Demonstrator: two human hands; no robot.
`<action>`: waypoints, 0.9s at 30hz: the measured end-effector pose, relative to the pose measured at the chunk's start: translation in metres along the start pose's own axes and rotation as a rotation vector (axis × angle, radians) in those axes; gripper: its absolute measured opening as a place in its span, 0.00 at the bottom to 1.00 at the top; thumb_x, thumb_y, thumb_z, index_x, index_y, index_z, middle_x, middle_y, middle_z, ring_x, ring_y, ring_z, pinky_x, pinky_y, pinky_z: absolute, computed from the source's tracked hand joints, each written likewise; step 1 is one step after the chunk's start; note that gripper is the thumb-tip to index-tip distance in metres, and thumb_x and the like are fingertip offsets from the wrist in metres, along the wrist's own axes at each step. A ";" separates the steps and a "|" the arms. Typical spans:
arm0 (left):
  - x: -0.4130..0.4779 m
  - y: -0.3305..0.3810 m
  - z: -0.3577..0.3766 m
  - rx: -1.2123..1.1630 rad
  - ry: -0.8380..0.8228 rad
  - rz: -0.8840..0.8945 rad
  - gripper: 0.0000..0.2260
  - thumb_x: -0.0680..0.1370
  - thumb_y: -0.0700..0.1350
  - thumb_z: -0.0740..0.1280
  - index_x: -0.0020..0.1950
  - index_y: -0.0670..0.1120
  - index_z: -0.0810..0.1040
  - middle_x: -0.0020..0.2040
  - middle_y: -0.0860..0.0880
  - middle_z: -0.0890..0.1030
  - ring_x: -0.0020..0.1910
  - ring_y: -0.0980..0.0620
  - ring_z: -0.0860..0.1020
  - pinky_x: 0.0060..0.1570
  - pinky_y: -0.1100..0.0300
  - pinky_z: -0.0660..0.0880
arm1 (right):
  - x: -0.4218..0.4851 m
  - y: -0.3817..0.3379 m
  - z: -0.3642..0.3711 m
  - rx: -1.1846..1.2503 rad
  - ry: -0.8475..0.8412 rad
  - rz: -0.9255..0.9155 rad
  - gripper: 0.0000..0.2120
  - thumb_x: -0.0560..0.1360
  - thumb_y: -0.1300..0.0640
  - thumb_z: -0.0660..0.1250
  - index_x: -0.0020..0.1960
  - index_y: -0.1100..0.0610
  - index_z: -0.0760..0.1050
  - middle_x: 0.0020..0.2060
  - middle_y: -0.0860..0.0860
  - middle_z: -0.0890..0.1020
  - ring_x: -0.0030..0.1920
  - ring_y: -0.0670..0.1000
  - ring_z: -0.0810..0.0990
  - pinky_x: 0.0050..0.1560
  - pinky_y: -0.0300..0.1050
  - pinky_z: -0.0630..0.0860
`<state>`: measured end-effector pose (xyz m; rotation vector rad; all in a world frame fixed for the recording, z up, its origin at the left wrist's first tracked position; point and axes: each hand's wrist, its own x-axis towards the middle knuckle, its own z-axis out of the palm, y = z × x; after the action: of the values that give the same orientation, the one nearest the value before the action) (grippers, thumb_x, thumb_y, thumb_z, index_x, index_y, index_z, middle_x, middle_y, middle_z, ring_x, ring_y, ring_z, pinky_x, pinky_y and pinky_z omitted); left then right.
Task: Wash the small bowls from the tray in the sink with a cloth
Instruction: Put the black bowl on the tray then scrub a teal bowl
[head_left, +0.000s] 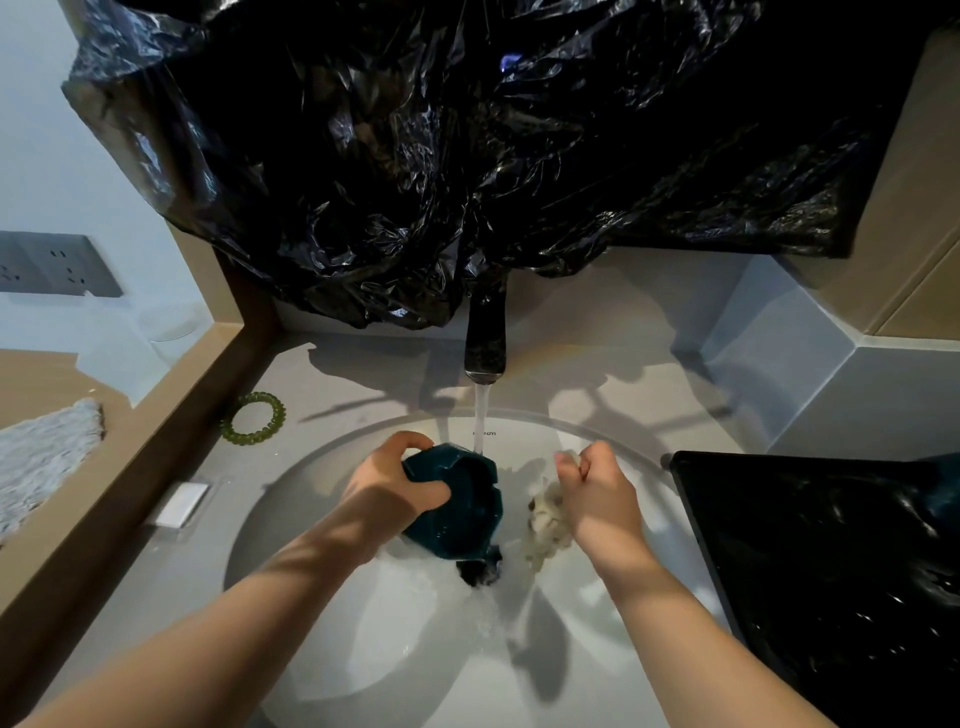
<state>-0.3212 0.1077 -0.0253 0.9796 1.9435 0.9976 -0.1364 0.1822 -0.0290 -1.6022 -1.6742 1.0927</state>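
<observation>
A small dark teal bowl (460, 506) with an angular rim is tilted over the white round sink (363, 649), under the water stream from the black faucet (485, 338). My left hand (392, 480) grips the bowl, fingers over its rim and thumb on its side. To the right, my right hand (597, 491) clutches a pale wet cloth (545, 519) that hangs below my fist, apart from the bowl. At the right edge lies the black tray (831, 571); part of another teal bowl (945, 493) shows on it.
A crumpled black plastic sheet (467, 156) hangs over the wall behind the faucet. A green coiled hair tie (254, 418) and a small white block (182, 504) lie on the grey counter at left. A brown ledge borders the left side, with wall sockets (52, 265) beyond.
</observation>
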 end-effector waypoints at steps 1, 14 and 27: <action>0.000 0.001 0.002 -0.059 -0.027 -0.020 0.20 0.61 0.46 0.72 0.51 0.55 0.74 0.46 0.42 0.80 0.45 0.41 0.80 0.45 0.47 0.81 | 0.003 -0.002 0.003 0.010 -0.010 -0.010 0.15 0.79 0.51 0.58 0.38 0.55 0.59 0.35 0.53 0.71 0.36 0.54 0.71 0.39 0.47 0.67; 0.010 -0.001 0.016 -0.150 -0.150 -0.198 0.16 0.67 0.43 0.73 0.52 0.53 0.75 0.51 0.40 0.79 0.49 0.40 0.79 0.51 0.48 0.79 | 0.012 -0.048 0.028 0.473 -0.233 -0.201 0.04 0.78 0.53 0.62 0.45 0.48 0.73 0.41 0.43 0.76 0.42 0.42 0.75 0.45 0.33 0.72; 0.007 0.002 0.007 -0.293 -0.013 -0.109 0.20 0.64 0.41 0.73 0.53 0.51 0.74 0.48 0.40 0.82 0.44 0.41 0.82 0.46 0.49 0.81 | 0.017 -0.018 0.036 -0.098 -0.544 0.227 0.14 0.75 0.58 0.66 0.54 0.51 0.63 0.50 0.54 0.78 0.49 0.53 0.77 0.48 0.42 0.71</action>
<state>-0.3176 0.1168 -0.0282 0.7058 1.7576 1.1685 -0.1786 0.1933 -0.0335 -1.6856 -1.9341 1.7036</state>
